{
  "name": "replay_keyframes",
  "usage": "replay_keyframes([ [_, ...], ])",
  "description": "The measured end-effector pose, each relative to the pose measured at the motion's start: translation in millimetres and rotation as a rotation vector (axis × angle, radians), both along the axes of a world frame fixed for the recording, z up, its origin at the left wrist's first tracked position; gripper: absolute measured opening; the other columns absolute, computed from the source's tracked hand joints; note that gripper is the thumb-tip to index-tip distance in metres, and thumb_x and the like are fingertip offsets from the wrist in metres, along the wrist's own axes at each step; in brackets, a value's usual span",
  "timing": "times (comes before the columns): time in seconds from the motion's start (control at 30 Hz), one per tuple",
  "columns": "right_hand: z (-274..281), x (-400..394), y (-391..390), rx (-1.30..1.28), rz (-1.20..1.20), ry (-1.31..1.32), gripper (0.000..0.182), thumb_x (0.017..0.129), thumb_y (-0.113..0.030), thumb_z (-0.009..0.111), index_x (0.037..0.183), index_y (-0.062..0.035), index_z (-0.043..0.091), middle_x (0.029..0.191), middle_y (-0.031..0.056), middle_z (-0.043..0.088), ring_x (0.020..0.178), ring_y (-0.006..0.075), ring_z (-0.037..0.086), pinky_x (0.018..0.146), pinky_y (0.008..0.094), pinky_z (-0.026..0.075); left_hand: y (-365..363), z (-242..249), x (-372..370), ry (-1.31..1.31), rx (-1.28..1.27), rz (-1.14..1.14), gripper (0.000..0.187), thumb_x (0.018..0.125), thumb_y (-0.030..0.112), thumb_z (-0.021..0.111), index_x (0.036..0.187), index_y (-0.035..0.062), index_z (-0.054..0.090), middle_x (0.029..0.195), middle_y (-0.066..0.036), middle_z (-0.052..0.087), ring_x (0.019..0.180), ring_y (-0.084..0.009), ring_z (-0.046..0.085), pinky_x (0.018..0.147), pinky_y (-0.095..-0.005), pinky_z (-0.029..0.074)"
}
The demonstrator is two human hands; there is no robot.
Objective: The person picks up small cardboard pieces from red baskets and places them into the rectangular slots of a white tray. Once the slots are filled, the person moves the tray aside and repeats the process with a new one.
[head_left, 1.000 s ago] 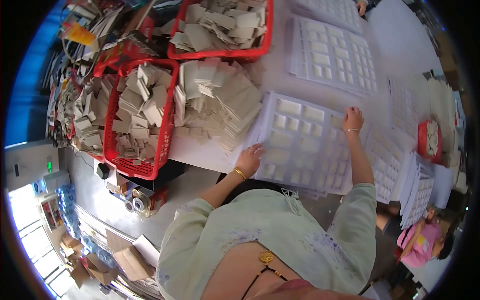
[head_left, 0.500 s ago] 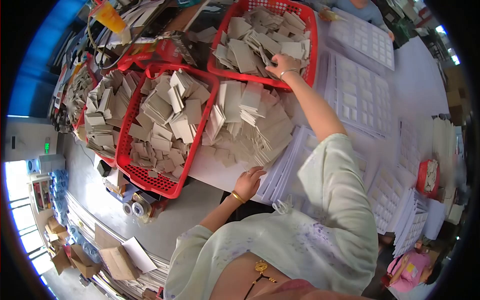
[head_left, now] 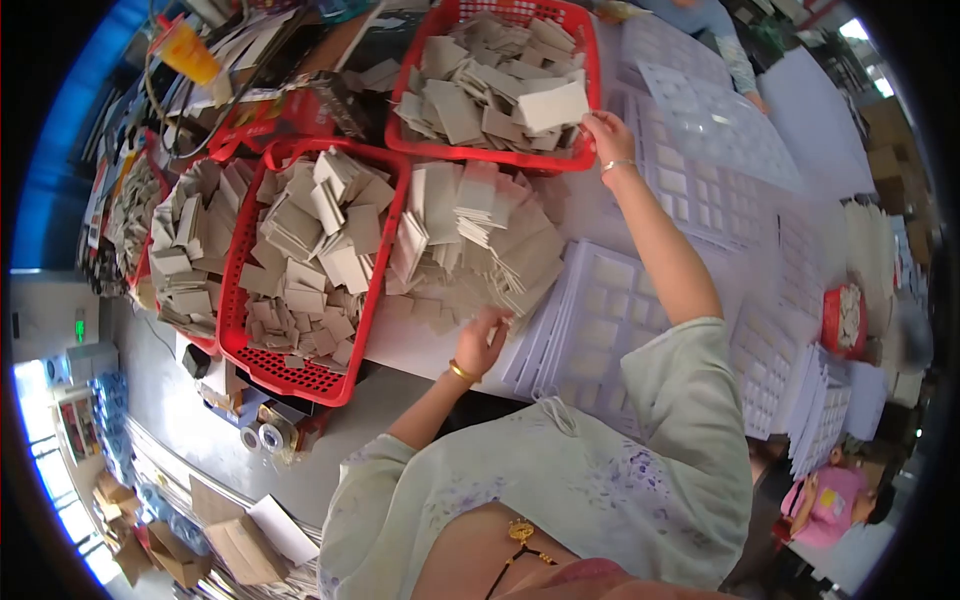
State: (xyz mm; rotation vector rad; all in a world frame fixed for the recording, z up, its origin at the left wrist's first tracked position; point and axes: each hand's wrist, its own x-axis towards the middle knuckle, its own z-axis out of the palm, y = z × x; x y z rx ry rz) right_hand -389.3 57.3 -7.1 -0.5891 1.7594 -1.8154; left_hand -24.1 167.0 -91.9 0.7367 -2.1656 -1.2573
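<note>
- Far rim of red basket (head_left: 485,153) cut off by frame.
- L hand (head_left: 480,347) blurred nr loose cards (head_left: 515,245); grip can't be told.
- Card (head_left: 553,106) pinched in R hand (head_left: 610,138), held over basket, well apart from L hand.

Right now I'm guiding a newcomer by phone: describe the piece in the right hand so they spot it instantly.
On the white table, find the red basket at the top of the picture. By its lower-right corner, the right hand grips a rectangular piece. It looks paler than the greyish pieces heaped behind it, and is the one in that hand.
</note>
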Motion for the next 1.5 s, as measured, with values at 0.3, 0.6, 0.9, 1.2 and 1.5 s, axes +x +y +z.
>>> replay_keyframes([
  [0.3, 31, 88, 203, 0.166, 0.393, -0.203, 0.019, 0.082, -0.019, 0.067, 0.092, -0.0027, 0.062, 0.080, 0.0015, 0.064, 0.061, 0.0079, 0.060, 0.048, 0.0190, 0.040, -10, 79, -95, 0.373, 0.799, 0.029, 0.020, 0.091, 0.015, 0.057, 0.103, -0.0004, 0.055, 0.074, -0.004, 0.059, 0.052, -0.0056, 0.051, 0.043, -0.0182, 0.036],
  [0.6, 39, 119, 336, 0.405, 0.262, -0.128, 0.018, 0.081, -0.020, 0.069, 0.084, -0.0024, 0.065, 0.065, 0.0020, 0.063, 0.048, 0.0054, 0.052, 0.041, 0.0206, 0.038, 83, 64, -116, 0.078, 0.970, -0.197, 0.021, 0.091, 0.023, 0.059, 0.095, 0.0026, 0.055, 0.064, 0.000, 0.055, 0.040, -0.0058, 0.042, 0.035, -0.0203, 0.030],
  [0.9, 27, 147, 435, 0.546, 0.231, 0.268, 0.017, 0.083, -0.020, 0.066, 0.079, -0.0040, 0.064, 0.065, 0.0087, 0.062, 0.051, 0.0166, 0.055, 0.048, 0.0276, 0.043, 129, 57, -128, -0.108, 1.399, -0.475, 0.021, 0.091, 0.024, 0.058, 0.095, 0.0035, 0.053, 0.065, -0.001, 0.053, 0.041, -0.0070, 0.043, 0.037, -0.0230, 0.034],
  [1.2, -56, 147, 640, 1.953, 0.414, 0.641, 0.030, 0.083, -0.033, 0.060, 0.099, -0.0089, 0.064, 0.100, 0.0102, 0.064, 0.093, 0.0259, 0.062, 0.077, 0.0386, 0.047, 112, 42, -131, -0.055, 0.943, -0.436, 0.021, 0.089, 0.015, 0.061, 0.099, 0.0038, 0.047, 0.057, -0.001, 0.049, 0.039, -0.0067, 0.043, 0.036, -0.0228, 0.031],
  [1.5, -12, 104, 510, 0.571, -0.072, -0.103, 0.030, 0.086, -0.028, 0.063, 0.104, -0.0044, 0.065, 0.093, 0.0069, 0.066, 0.080, 0.0124, 0.061, 0.072, 0.0260, 0.046, 127, 29, -137, -0.096, 0.475, -0.622, 0.013, 0.087, 0.011, 0.061, 0.095, 0.0082, 0.051, 0.061, -0.003, 0.055, 0.052, -0.0116, 0.053, 0.047, -0.0268, 0.040],
])
